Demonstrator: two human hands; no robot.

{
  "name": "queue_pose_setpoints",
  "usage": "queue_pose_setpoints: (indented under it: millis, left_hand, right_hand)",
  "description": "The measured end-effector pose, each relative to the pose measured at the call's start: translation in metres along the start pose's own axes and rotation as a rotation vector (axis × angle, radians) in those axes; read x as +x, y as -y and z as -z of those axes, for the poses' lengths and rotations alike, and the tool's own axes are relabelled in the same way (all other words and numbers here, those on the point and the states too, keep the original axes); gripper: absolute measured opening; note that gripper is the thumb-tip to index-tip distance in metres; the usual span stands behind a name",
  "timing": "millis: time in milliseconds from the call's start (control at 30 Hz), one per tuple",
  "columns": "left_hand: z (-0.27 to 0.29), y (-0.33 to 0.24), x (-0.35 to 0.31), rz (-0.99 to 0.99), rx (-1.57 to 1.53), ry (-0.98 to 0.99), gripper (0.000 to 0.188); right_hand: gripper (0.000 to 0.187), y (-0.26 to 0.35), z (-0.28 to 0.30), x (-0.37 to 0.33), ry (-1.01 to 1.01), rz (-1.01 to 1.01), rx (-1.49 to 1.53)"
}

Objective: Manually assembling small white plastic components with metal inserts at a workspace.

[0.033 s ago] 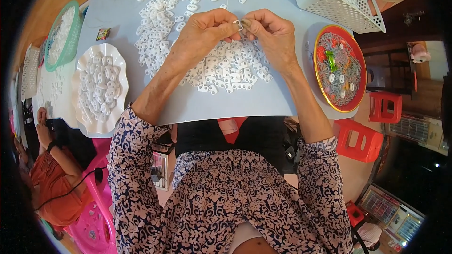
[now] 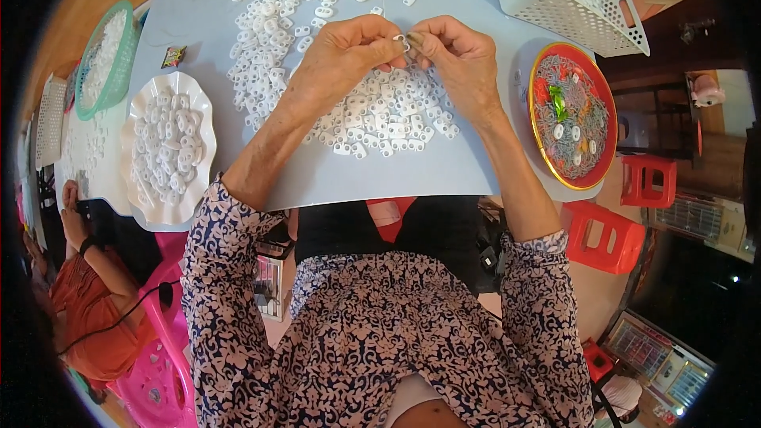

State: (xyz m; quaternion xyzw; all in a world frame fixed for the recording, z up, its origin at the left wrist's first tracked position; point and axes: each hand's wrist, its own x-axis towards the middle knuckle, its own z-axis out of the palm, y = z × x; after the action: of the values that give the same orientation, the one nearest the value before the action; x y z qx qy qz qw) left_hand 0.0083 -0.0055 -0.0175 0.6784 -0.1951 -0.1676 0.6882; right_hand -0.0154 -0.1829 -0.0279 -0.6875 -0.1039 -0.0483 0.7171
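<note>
Over a pile of small white two-hole plastic pieces (image 2: 388,120), my hands meet fingertip to fingertip. Thumb and forefinger of my left hand (image 2: 349,51) pinch one white two-hole plastic piece (image 2: 402,42). My right hand (image 2: 460,55) is closed in a pinch against that piece's right side; whatever lies between its fingertips is hidden or too small to name. To the right stands a red dish with a gold rim (image 2: 539,145), holding grey and red small parts, a few white pieces and a green wrapper.
A white wavy-edged plate (image 2: 206,128) of similar pieces stands left, near a small wrapped packet (image 2: 173,56). A green basket (image 2: 119,83) and a perforated white basket (image 2: 547,12) flank the table. Red stools (image 2: 606,238) are right; a co-worker's arm (image 2: 103,269) shows at left.
</note>
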Motion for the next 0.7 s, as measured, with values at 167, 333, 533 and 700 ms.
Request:
queue_pose_setpoints:
  millis: [167,333,533,700]
  left_hand:
    - [-0.006,-0.001,0.000,-0.018,-0.006,-0.032,0.012]
    - [-0.009,0.003,0.001,-0.095,0.018,-0.094,0.012]
    - [-0.003,0.004,0.001,-0.019,0.008,-0.059,0.013]
    - [-0.002,0.006,0.001,-0.005,0.013,0.000,0.014]
  right_hand:
    - [0.011,0.006,-0.005,0.000,-0.040,-0.004,-0.057]
    - [0.013,0.008,-0.010,-0.002,-0.092,-0.003,-0.052]
    - [0.013,0.008,-0.002,0.000,-0.096,-0.011,-0.060]
    - [0.013,0.001,0.005,0.000,-0.021,0.039,-0.140]
